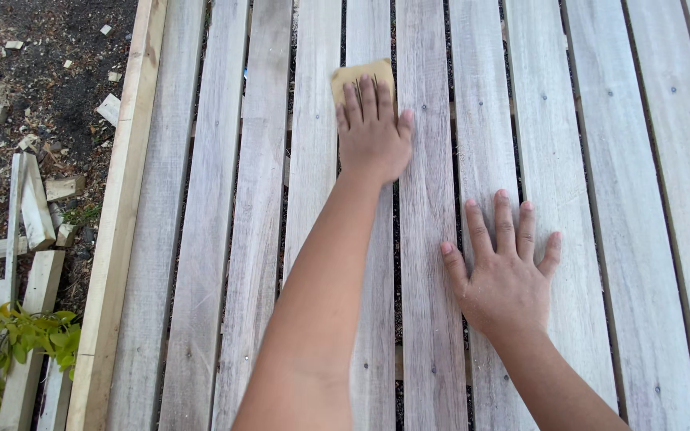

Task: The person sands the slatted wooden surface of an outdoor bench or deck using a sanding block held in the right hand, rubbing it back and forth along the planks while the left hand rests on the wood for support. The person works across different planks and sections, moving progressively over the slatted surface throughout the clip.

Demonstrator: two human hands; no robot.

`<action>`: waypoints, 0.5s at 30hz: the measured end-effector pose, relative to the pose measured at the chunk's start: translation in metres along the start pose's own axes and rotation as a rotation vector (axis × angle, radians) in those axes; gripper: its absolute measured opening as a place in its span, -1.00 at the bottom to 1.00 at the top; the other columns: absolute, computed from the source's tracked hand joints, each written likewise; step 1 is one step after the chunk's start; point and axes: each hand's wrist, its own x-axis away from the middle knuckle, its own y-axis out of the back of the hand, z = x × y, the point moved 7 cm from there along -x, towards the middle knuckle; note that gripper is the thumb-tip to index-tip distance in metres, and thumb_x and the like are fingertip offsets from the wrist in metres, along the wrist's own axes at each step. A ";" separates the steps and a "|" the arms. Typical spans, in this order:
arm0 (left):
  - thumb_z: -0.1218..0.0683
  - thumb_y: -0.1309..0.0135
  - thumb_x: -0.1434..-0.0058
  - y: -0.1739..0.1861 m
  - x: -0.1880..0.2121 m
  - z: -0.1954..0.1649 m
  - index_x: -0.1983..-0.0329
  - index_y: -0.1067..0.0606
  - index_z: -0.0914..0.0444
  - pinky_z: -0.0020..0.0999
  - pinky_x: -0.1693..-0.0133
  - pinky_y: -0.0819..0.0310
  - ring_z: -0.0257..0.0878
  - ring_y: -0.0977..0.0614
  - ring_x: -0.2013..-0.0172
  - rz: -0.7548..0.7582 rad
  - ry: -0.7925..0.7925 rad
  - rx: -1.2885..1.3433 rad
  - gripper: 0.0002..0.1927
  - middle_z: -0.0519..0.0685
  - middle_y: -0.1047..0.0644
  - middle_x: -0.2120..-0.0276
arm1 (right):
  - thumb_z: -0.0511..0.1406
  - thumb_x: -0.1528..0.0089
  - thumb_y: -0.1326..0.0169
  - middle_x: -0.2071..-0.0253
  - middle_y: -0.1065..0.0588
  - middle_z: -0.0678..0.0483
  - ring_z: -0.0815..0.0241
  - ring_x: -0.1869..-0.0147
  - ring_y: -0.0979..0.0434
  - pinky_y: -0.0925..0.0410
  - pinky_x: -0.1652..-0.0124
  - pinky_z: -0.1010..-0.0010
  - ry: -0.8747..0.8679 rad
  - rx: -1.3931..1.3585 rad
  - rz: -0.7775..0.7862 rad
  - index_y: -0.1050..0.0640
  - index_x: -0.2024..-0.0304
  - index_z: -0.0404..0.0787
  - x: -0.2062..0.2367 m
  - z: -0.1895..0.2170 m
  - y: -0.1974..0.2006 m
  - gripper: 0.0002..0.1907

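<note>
The sheet of tan sandpaper is lying flat on one of the pale grey slats of a slatted wooden platform, toward the far edge of the platform and a little left of its middle. The left hand is pressing down on it with fingers stretched out and close together, palm flat, so the sheet is being pinned under the fingers rather than pinched; only its far edge and corners are showing beyond the fingertips. Holding it this way is spreading the pressure evenly over the abrasive and keeping it flush with the grain, which is running along the slat.

The right hand is resting nearer the person, to the right, fully open with fingers fanned out and holding nothing. It is lying across the gap between two neighbouring slats, apparently bracing the body while the left arm is reaching out.

The slats are running away from the person with narrow dark gaps between them, and small screw heads are showing along several. A lighter, newer-looking timber rail is forming the platform's left edge. Beyond it, on bare dark ground, offcuts of wood are lying scattered, and a leafy green sprig is poking in near the lower left corner.
</note>
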 end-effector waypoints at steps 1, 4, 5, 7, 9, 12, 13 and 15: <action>-0.25 0.63 -0.45 0.001 -0.008 -0.002 -0.57 0.20 0.25 0.02 -0.45 0.48 0.09 0.32 -0.51 -0.013 0.010 -0.008 -0.25 0.13 0.26 -0.55 | 0.25 -0.30 0.49 -0.54 0.06 0.05 -0.03 -0.61 0.28 0.38 -0.40 -0.17 -0.007 0.017 -0.002 -0.09 -0.47 0.22 -0.001 -0.001 0.000 -0.25; -0.25 0.64 -0.45 0.002 0.006 -0.003 -0.56 0.21 0.27 -0.02 -0.45 0.49 0.05 0.32 -0.51 -0.008 0.005 -0.024 -0.25 0.13 0.27 -0.55 | 0.27 -0.28 0.52 -0.54 0.08 0.09 0.00 -0.60 0.30 0.39 -0.40 -0.14 -0.014 0.036 0.001 -0.07 -0.46 0.25 -0.002 0.001 -0.003 -0.25; -0.25 0.64 -0.45 0.000 0.025 -0.004 -0.56 0.22 0.26 -0.04 -0.45 0.49 0.04 0.33 -0.51 0.017 -0.027 -0.017 -0.25 0.13 0.28 -0.55 | 0.27 -0.28 0.52 -0.54 0.08 0.09 0.01 -0.60 0.31 0.40 -0.40 -0.14 -0.013 0.028 0.004 -0.07 -0.47 0.25 -0.003 0.001 -0.004 -0.24; -0.24 0.61 -0.45 -0.002 0.085 0.001 -0.56 0.24 0.25 -0.05 -0.44 0.51 0.01 0.35 -0.50 0.053 -0.118 -0.024 -0.25 0.12 0.30 -0.54 | 0.27 -0.27 0.52 -0.54 0.09 0.10 0.02 -0.61 0.31 0.40 -0.41 -0.13 -0.018 0.036 -0.004 -0.06 -0.46 0.26 -0.001 0.001 -0.005 -0.24; -0.24 0.57 -0.50 0.000 0.162 -0.001 -0.52 0.25 0.37 -0.01 -0.40 0.52 0.03 0.33 -0.47 -0.062 -0.292 -0.044 -0.24 0.22 0.27 -0.52 | 0.27 -0.25 0.52 -0.54 0.08 0.12 0.04 -0.62 0.31 0.40 -0.43 -0.11 -0.019 0.057 -0.043 -0.06 -0.45 0.27 -0.002 0.002 -0.004 -0.24; -0.22 0.56 -0.52 -0.009 0.265 0.004 -0.53 0.21 0.41 0.02 -0.40 0.47 0.12 0.33 -0.49 -0.063 -0.367 -0.089 -0.25 0.24 0.25 -0.52 | 0.27 -0.27 0.52 -0.54 0.08 0.11 0.05 -0.61 0.31 0.40 -0.43 -0.11 -0.021 0.028 -0.016 -0.05 -0.48 0.27 -0.002 0.001 -0.007 -0.23; -0.21 0.56 -0.52 -0.015 0.281 0.006 -0.53 0.19 0.39 0.05 -0.40 0.48 0.15 0.34 -0.49 0.000 -0.364 -0.055 -0.26 0.25 0.25 -0.52 | 0.27 -0.28 0.52 -0.55 0.08 0.11 0.03 -0.61 0.31 0.40 -0.43 -0.12 -0.009 0.015 -0.037 -0.05 -0.48 0.26 -0.002 0.002 -0.006 -0.24; -0.23 0.57 -0.50 -0.011 0.274 0.004 -0.52 0.16 0.35 0.08 -0.37 0.46 0.16 0.31 -0.48 -0.127 -0.370 -0.131 -0.27 0.24 0.23 -0.50 | 0.25 -0.29 0.52 -0.55 0.07 0.09 0.00 -0.62 0.30 0.40 -0.42 -0.13 0.007 -0.005 -0.076 -0.06 -0.47 0.23 -0.001 0.002 -0.003 -0.25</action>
